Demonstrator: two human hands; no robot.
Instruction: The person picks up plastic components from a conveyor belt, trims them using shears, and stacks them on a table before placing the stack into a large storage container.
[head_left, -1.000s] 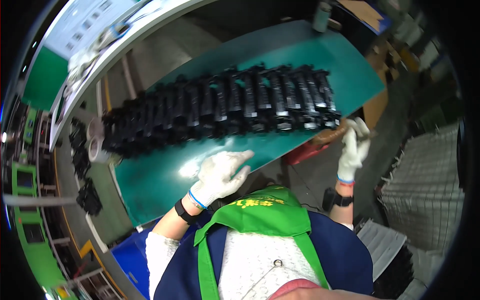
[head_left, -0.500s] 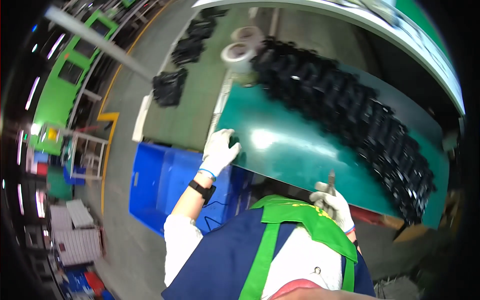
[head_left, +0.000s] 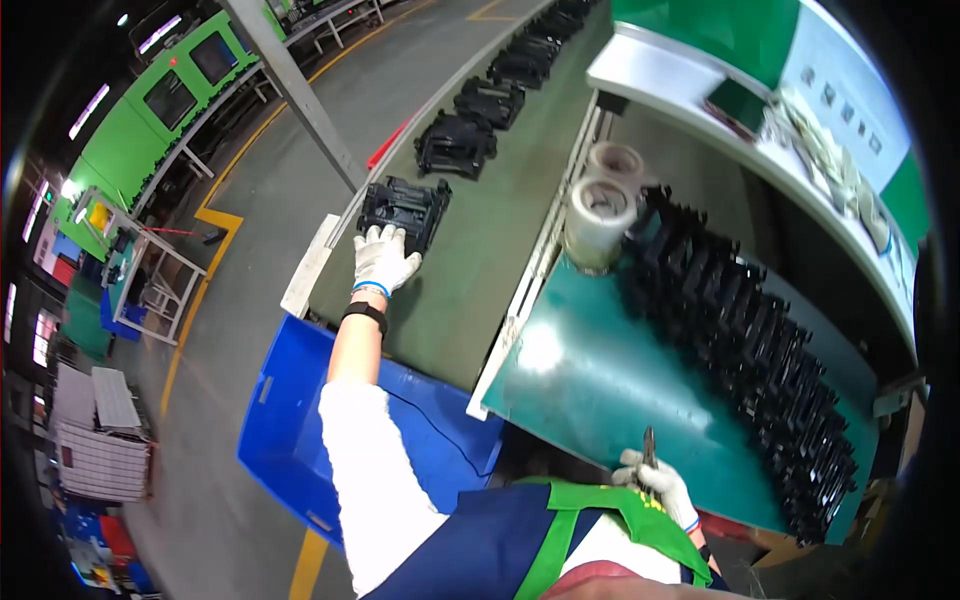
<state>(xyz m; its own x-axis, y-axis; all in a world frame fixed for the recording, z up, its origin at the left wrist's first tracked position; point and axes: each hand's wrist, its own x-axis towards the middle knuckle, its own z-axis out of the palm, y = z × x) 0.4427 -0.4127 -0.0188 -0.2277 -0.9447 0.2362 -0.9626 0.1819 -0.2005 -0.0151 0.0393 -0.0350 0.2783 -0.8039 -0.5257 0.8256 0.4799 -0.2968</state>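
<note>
Black plastic frame (head_left: 408, 205), openwork with bars and gaps, lies near the left edge of a green conveyor belt (head_left: 460, 285). The gloved left hand (head_left: 384, 258) rests on its near edge, fingers apart and thumb out to the right. The gloved right hand (head_left: 665, 485) is closed around a slim hand tool (head_left: 650, 447), dark tip upward, by the edge of a green table (head_left: 600, 370).

Similar frames (head_left: 455, 143) line the belt beyond. Clear tape rolls (head_left: 602, 202) stand at the table's corner, against a dense row of black parts (head_left: 745, 345). A blue bin (head_left: 300, 400) sits under the left forearm.

Fingertips cover the frame's near edge; the tool's lower part is hidden, its type unclear. The farthest frames run out of view, and the row's pieces blend together.
</note>
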